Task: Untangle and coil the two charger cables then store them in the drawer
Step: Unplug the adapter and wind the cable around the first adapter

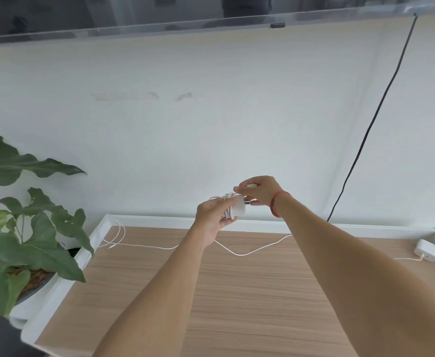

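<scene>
My left hand (215,216) grips a white charger (238,210) with its cable wound around it, held up above the back of the desk. My right hand (259,193) pinches the free end of that cable just above and right of the charger. A second white charger block (426,250) lies at the desk's far right. Its thin white cable (247,252) runs left across the wooden desk (237,305) and ends in loose loops (116,233) at the back left corner.
A potted plant (18,240) with large green leaves stands off the desk's left edge. A black cord (371,124) hangs down the white wall at the right. The desk has a raised white rim (159,219) along the back and sides.
</scene>
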Tool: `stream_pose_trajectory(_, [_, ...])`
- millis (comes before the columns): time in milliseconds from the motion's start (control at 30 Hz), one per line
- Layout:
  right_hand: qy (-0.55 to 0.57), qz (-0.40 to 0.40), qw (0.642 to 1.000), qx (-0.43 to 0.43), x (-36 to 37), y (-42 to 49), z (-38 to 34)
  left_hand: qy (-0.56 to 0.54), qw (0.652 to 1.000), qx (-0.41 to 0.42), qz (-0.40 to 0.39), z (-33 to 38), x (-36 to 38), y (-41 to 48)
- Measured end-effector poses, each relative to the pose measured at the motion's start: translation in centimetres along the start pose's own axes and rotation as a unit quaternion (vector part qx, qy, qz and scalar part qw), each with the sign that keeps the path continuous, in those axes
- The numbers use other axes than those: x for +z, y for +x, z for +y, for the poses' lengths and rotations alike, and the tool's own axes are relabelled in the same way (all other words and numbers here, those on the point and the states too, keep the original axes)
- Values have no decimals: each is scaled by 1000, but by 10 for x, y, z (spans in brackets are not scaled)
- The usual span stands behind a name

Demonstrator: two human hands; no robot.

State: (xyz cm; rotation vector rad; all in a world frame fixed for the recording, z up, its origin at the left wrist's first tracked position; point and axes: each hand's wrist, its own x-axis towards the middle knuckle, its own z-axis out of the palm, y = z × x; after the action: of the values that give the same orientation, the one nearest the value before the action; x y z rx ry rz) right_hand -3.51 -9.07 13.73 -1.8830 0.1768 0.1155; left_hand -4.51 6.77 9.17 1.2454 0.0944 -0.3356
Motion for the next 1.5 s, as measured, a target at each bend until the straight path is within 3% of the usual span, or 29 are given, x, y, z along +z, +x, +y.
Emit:
stream_pose_trajectory(133, [120,21,992,36,3,1,11,12,1000,-19,-15,-2,-2,4])
stream_pose_trajectory(333, [198,24,976,83,6,3,30,26,998,-41,-51,-9,1,4])
stream_pose_trajectory(733, [263,170,948,62,10,17,27,6,993,39,114,-1,39,12])
stream_pose_trajectory(933, [293,212,931,57,9,16,26,-49,988,65,129,0,51,11])
stream_pose_trajectory(1167, [287,202,936,35,8,13,33,-36,998,-53,22,9,52,19])
stream_pose_trajectory(1267, [270,198,942,28,11,12,33,-28,995,-85,33,9,55,22])
stream_pose_trajectory(1400, [268,216,939,23,17,14,31,9,993,-2,121,0,57,27])
stream_pose_trajectory(1500, [282,249,926,36,22,18,28,-17,992,41,117,-4,55,27])
